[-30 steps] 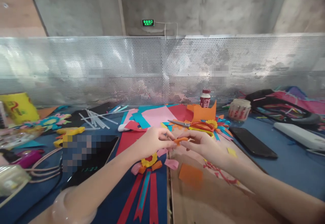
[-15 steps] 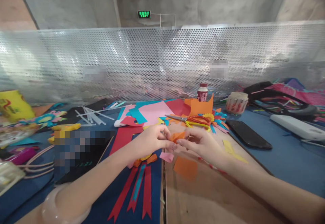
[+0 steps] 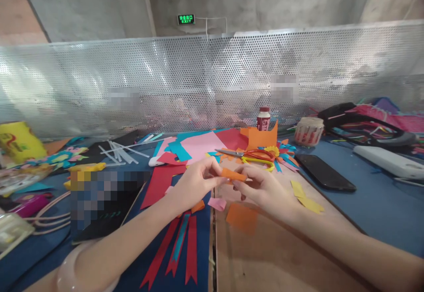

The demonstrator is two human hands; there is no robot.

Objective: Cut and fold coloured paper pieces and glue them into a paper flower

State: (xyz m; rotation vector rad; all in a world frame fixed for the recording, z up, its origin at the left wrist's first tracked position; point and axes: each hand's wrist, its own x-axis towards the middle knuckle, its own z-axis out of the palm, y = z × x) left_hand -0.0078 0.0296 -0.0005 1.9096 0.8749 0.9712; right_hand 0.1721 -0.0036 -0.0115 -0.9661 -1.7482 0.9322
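Observation:
A small folded strip of orange paper (image 3: 232, 175) is pinched between both hands above the wooden board. My left hand (image 3: 202, 178) is closed on its left end, thumb and index finger together. At the right end my right hand (image 3: 260, 181) grips it with thumb and fingers. Below them lie a flat orange paper square (image 3: 242, 218) and a looped pink paper strip (image 3: 217, 203). Red ribbon-like paper tails (image 3: 191, 250) with notched ends stretch toward me on the blue surface. Just beyond the hands rest scissors (image 3: 245, 154) with red handles and a yellow-handled pair (image 3: 261, 164).
Coloured paper sheets (image 3: 202, 144) lie behind the hands. A phone (image 3: 324, 172), white power bank (image 3: 387, 161), jar (image 3: 308, 131) and bottle (image 3: 263, 119) stand or lie right. At left are a dark tablet (image 3: 109, 212), glue sticks (image 3: 119, 150) and a yellow glue gun (image 3: 86, 167).
The orange paper between my hands has turned from a bent, angled piece into a flatter, longer strip. My fingers have shifted slightly on it, and the camera view has moved a little.

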